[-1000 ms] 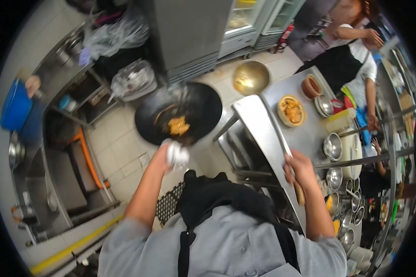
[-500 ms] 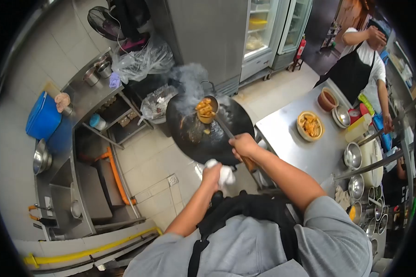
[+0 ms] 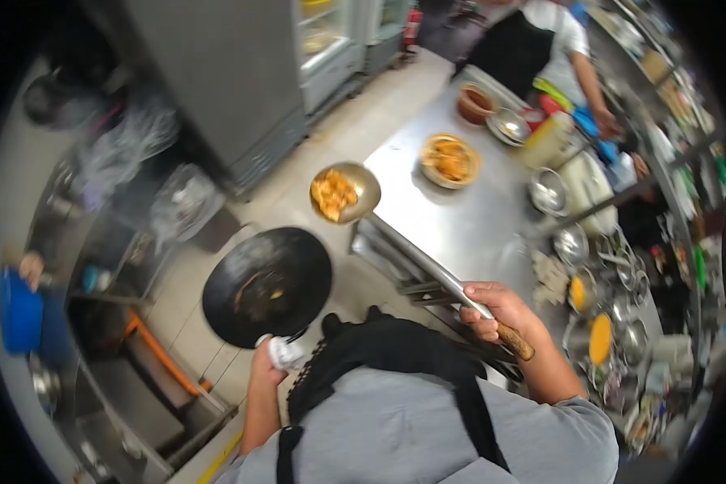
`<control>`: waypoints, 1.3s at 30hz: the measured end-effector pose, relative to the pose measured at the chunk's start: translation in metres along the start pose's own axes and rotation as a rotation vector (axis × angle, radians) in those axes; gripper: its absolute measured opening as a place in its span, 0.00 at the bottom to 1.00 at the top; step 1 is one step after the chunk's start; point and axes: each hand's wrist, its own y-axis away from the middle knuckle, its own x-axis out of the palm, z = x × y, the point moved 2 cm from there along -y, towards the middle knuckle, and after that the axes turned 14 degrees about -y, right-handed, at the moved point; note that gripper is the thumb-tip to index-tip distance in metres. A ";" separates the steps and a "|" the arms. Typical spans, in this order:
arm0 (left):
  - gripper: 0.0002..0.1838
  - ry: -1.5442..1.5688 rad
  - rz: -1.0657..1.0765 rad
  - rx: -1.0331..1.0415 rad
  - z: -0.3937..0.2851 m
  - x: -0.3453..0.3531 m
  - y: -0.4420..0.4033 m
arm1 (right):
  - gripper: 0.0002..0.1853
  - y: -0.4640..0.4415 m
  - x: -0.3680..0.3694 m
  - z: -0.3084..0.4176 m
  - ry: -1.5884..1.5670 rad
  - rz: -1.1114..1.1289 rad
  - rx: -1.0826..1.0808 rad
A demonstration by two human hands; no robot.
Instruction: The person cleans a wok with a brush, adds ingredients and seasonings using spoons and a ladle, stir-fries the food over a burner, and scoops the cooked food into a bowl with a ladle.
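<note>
My right hand (image 3: 498, 310) is closed around the wooden-ended handle of a long metal ladle (image 3: 365, 194). Orange-brown cooked pieces (image 3: 333, 195) lie in its bowl, which is held up between the wok and the steel table. In my left hand (image 3: 266, 365) is a folded white cloth (image 3: 286, 353), pressed at the near rim of a black wok (image 3: 302, 266); the wok's handle under it is hidden. Dark residue and a small yellowish bit remain inside the wok. On the table, a bowl of similar orange food (image 3: 450, 160) stands just right of the ladle.
The steel table (image 3: 395, 165) carries a brown pot of red sauce (image 3: 476, 105) and several metal bowls (image 3: 548, 192). Across it stands a person in a black apron (image 3: 504, 52). A bagged bin (image 3: 187, 202) is beyond the wok; a tall steel cabinet (image 3: 210, 73) stands behind.
The ladle of food has been lifted from over the wok and swung right, toward the table. My view has turned right. The smoke over the wok is no longer visible.
</note>
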 end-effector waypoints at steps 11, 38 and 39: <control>0.08 -0.152 -0.056 -0.093 -0.005 -0.029 -0.018 | 0.20 0.015 -0.050 0.048 0.600 -0.586 -0.799; 0.10 -0.140 -0.085 -0.097 -0.002 -0.024 -0.023 | 0.27 -0.013 -0.065 0.046 1.504 -1.063 -0.970; 0.10 -0.157 -0.061 -0.089 -0.003 -0.022 -0.020 | 0.27 -0.013 -0.062 0.046 1.475 -1.086 -0.951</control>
